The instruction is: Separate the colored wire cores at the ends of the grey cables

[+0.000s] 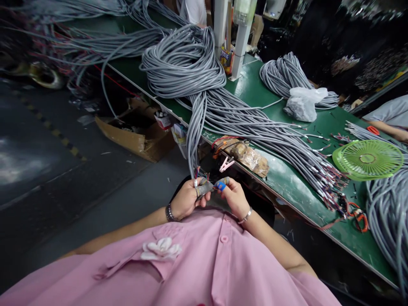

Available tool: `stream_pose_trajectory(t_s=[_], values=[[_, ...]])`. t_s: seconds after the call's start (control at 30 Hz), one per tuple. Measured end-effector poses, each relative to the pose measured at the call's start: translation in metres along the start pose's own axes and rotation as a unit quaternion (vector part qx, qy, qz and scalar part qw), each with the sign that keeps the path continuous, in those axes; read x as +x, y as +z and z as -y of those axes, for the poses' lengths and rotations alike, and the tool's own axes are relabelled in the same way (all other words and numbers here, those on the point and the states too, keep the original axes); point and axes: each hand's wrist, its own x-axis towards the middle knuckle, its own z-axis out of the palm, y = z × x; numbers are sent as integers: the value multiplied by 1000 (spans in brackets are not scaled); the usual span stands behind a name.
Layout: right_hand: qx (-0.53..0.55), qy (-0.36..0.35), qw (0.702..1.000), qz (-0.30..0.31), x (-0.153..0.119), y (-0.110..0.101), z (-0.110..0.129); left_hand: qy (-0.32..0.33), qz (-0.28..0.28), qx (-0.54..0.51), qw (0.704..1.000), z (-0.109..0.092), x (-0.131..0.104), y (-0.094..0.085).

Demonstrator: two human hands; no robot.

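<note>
My left hand (190, 197) is closed around the end of a grey cable (194, 140), with grey coverings on its thumb and finger. Thin coloured wires (208, 176) fan out of the cable's stripped end above the thumb. Close beside it, my right hand (234, 195) pinches at the wire tips; a blue band and a grey cover wrap its fingers. What lies between these fingertips is mostly hidden, though a few thin wires reach them. The held cables hang down over the table edge from a large coil of grey cable (183, 63).
Cable ends with bared wires (331, 180) spread along the green table (318, 221). A green fan (368, 158), orange-handled scissors (358, 216), a pink clip (226, 164) and a plastic bag (302, 104) are around. A cardboard box (137, 134) stands below at left. Another person's arm (392, 129) shows at right.
</note>
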Motion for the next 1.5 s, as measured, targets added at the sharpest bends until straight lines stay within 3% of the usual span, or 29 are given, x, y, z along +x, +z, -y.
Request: stream_pose_trajectory(t_s=[0.17, 0.47, 0.67, 0.87, 1.33, 1.5], values=[[22, 2, 999, 39, 0, 4, 5, -15, 49, 92, 994, -2, -4, 3], [13, -14, 994, 103, -5, -6, 2, -30, 36, 97, 994, 0, -2, 3], [17, -4, 1000, 20, -3, 0, -1, -29, 55, 119, 991, 1, -3, 4], [63, 39, 997, -33, -3, 3, -7, -2, 51, 58, 997, 4, -2, 5], [78, 29, 996, -45, -2, 4, -9, 11, -5, -2, 1000, 8, -3, 5], [56, 21, 997, -39, -2, 5, -4, 13, 32, 60, 998, 3, -6, 9]])
